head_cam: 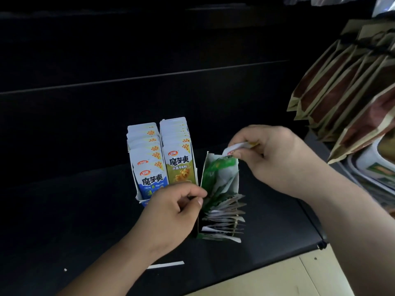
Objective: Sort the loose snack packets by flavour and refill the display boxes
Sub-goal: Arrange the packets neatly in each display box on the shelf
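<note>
Blue packets [149, 180] and yellow packets [179, 167] look fully boxed. My right hand [275, 161] pinches a packet [237, 146] over the green box [207, 167], and my left hand [171, 210] pinches its stack.

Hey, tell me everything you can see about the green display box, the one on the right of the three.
The green display box looks like thin cardboard, green outside, white inside, open-topped, its far flap standing up. It stands on the dark shelf, just right of the olive-yellow box. It is filled with green packets on edge, untidily fanned. The left hand pinches its left edge; the right hand holds a packet above its far end.
</note>
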Available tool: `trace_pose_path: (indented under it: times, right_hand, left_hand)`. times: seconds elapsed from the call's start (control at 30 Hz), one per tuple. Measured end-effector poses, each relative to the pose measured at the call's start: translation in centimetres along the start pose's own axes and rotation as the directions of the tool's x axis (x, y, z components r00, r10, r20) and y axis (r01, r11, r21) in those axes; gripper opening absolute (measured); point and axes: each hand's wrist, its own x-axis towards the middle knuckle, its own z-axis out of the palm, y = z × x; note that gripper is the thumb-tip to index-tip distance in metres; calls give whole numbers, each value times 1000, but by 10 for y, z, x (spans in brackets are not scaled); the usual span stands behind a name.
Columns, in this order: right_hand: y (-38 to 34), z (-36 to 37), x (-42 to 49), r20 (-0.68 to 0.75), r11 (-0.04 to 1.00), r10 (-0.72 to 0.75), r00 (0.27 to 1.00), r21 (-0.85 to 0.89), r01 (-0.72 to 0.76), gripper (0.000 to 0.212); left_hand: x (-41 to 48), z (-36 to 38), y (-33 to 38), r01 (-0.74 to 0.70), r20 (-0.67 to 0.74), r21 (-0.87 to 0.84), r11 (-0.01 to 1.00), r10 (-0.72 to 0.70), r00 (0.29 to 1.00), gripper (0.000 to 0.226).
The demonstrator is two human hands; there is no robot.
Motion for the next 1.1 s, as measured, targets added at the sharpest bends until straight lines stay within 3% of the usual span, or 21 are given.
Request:
trace_pose_path:
  times: [0.13, 0.3, 0.47, 0.53, 0.6, 0.7, 0.77, 0.87, 1.0, 1.1]
  right_hand:
    - [-4, -4, 0, 97, 999, 17, 995, -31, -14, 21]
    - [14, 22, -2, 176, 979, 172, 969, -143, -147, 19]
    - [27, 34, -6, 319, 961, 249, 914, -198, -193, 59]
    - [33, 28, -3, 363, 970, 236, 902, -150, -194, 64]
    - [37, 26, -1, 349, 970, 234, 907, -151, -192, 56]
    - [39, 33, 0, 237, 972, 218, 947, -144, -187, 17]
    - [35, 41, -3, 158, 979, 174, 972, -134, -153, 6]
    - [29, 52, -13, 105, 986, 121, 987, -129, -107, 7]
    - [32, 63, -33, 169, 966, 256, 952, -33, -255, 13]
    - [34, 60, -44, 257, 960, 243, 935, 77, -271, 24]
  left_hand:
    - [0, 2, -2, 23, -9, -19, 1000, -23, 1000, 20]
    - [6, 9, -5, 57, -3, -82, 995, -58, 998, 21]
    - [6, 8, -9, 55, -6, -109, 993, -56, 998, 22]
    - [5, 9, -9, 62, 1, -110, 992, -62, 998, 22]
    - [5, 9, -9, 59, 0, -104, 993, -59, 998, 22]
    - [5, 8, -9, 44, -4, -107, 993, -45, 999, 23]
    - [5, 9, -11, 37, -12, -106, 994, -38, 999, 24]
    - [5, 10, -14, 56, -25, -102, 993, -59, 998, 26]
    - [12, 6, -7, 4, -71, -51, 999, -8, 997, 44]
    - [27, 1, 5, -109, -124, 91, 990, 120, 985, 29]
